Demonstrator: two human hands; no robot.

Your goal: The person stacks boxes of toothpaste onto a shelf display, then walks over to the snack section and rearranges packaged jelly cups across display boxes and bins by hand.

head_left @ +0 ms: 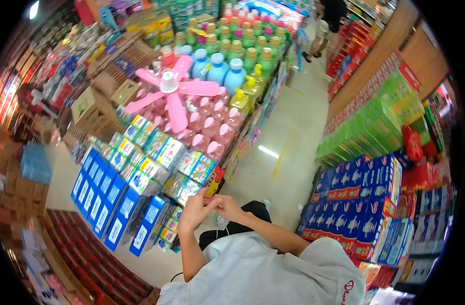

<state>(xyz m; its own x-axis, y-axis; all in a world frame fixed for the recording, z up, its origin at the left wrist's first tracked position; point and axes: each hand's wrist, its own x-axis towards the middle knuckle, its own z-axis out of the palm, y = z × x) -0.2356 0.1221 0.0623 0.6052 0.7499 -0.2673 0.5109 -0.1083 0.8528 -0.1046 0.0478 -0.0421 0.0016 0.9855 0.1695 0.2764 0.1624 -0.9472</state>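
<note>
My left hand [193, 210] and my right hand [228, 207] meet in front of my body, fingers bent and overlapping. Whatever lies between them, if anything, is hidden. Just beyond my fingers are a yellow and red label [215, 179] and shrink-wrapped small packs [187, 190] at the corner of a stacked display. Tall blue boxes [122, 216] stand left of my left hand. Farther back, a pink fan-like piece with several blades [176, 113] rests over pink-capped bottles [212, 127].
Blue bottles [218, 68], green bottles [250, 58] and cardboard boxes [92, 112] fill the display's far side. A tiled aisle [281, 132] runs along its right. Blue and red cartons [352, 203] and green boxes [372, 122] line the opposite side. Another person [330, 20] stands far up the aisle.
</note>
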